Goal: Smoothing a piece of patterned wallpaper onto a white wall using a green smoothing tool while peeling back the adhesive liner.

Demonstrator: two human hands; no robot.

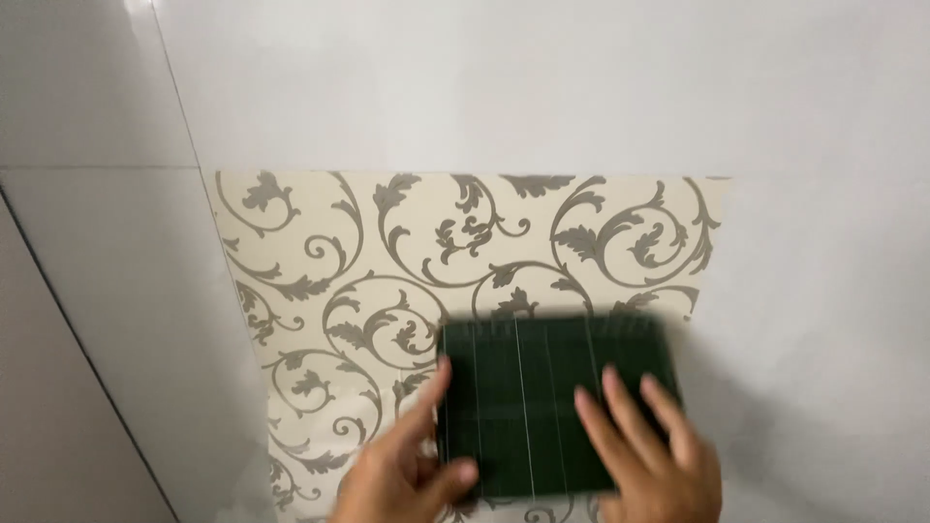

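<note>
— Against the cream patterned sheet (320, 271) on the white tiled wall (504, 77), where exactly did the dark green panel (552, 402) sit?

— Over the sheet's lower right part, flat against it, with its right edge just past the sheet's border. The left hand (402, 465) pinched the panel's lower left corner, thumb on the face, forefinger running up the left edge. The right hand (644, 450) lay on the lower right, fingers slightly spread and flat on the face.

— What could have gone wrong?

— My judgement: the panel was blurred, so it looked unsettled; with only fingertip pressure it could have slid or tilted off square.

— Which way did it point?

— It looked nearly square, so no clear long axis; its thin pale lines ran mostly up the wall.
</note>
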